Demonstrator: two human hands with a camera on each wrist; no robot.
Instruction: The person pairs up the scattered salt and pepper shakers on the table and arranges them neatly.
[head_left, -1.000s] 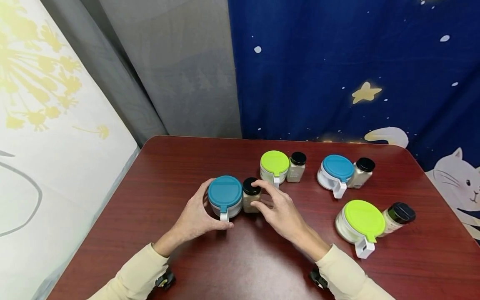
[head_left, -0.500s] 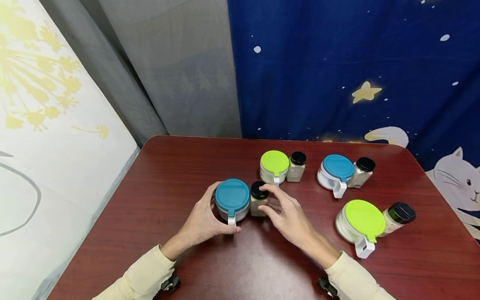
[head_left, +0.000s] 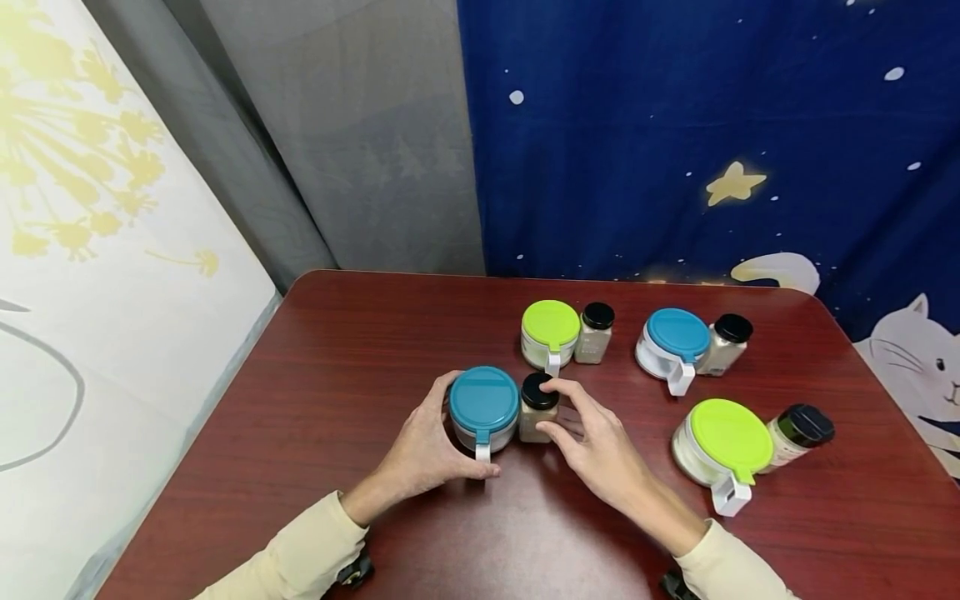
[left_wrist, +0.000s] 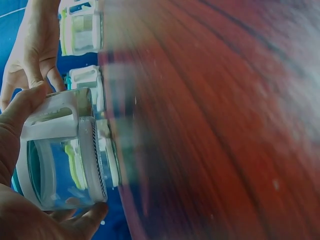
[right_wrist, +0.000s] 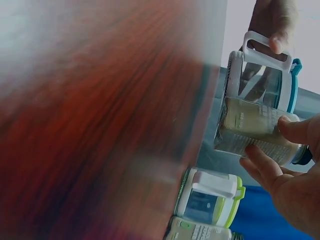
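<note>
The left hand is curled round the jar with the blue lid, thumb by its white handle, and its fingers are hidden behind the jar. Just to the right of that hand, the right hand pinches the small bottle with the black cap, which touches the jar on the red table. Both wrist views show the table as a blur, and the bottle's label is too fuzzy to read.
</note>
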